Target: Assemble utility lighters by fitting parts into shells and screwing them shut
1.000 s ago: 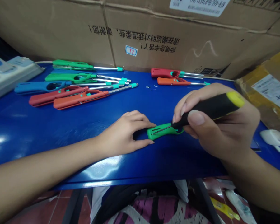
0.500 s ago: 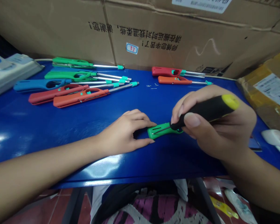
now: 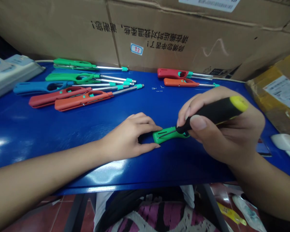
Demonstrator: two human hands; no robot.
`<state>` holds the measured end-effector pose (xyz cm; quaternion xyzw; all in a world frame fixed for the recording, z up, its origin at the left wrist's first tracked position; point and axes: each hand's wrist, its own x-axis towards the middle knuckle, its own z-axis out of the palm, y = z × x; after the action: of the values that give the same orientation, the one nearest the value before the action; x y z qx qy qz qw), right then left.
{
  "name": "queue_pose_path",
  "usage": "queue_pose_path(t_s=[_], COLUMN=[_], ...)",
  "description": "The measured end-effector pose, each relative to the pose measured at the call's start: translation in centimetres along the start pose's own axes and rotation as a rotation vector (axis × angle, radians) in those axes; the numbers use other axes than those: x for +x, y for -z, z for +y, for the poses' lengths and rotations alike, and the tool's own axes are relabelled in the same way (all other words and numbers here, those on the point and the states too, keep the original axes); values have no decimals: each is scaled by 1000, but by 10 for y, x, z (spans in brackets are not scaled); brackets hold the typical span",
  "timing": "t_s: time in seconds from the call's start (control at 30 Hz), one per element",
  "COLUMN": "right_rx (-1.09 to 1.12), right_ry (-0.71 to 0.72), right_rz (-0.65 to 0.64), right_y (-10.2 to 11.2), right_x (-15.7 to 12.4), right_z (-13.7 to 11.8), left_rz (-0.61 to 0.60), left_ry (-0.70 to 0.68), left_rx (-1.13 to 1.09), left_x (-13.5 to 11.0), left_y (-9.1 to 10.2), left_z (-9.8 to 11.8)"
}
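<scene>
My left hand [image 3: 132, 137] rests on the blue table, its thumb and index finger pinching the sides of a green lighter [image 3: 163, 134] near the handle's end. The lighter lies flat, and its far end is hidden behind my right hand [image 3: 222, 129]. In that hand is a screwdriver [image 3: 210, 114] with a black handle and yellow cap. Its thin shaft runs slantwise down along the lighter's slotted face, the tip close to the handle's left end. Several tiny pale metal pieces [image 3: 158, 89] lie on the table beyond the lighter.
Several long-nosed lighters [image 3: 82, 100] in green, blue, red and orange lie at the back left. A red lighter [image 3: 172, 73] and an orange one [image 3: 181, 82] lie farther right. A cardboard box [image 3: 74, 35] walls off the back. A white power strip [image 3: 12, 74] sits left, a yellow-taped box [image 3: 280, 93] right.
Almost nothing differs. Both hands, the green lighter and the screwdriver keep their places; the screwdriver's handle has turned or tilted very slightly.
</scene>
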<state>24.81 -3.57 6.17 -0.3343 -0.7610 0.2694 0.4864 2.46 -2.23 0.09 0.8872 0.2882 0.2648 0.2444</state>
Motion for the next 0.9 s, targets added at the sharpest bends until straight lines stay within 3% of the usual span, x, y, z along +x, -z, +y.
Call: queue_pose_path(t_s=[0.1,0.4,0.63,0.73,0.9], right_rx=[-15,-65,111,11,-280], right_ry=[56,15,47,-4,-41], right_rz=[-1,-20,-74,-192,-524], right_y=[0,3,-5,-3,11], right_x=[1,2,6,12,25], right_z=[2,5,7,-2,-40], left_rz=[-1,9,-8,0,31], left_ry=[0,-26,5,25,85], left_rx=[2,3,-20,-5,-89], left_x=[1,-1,-3,-4,-4], left_y=[-1,-2,-3,-4,-9], left_z=[0,-3,0,3,5])
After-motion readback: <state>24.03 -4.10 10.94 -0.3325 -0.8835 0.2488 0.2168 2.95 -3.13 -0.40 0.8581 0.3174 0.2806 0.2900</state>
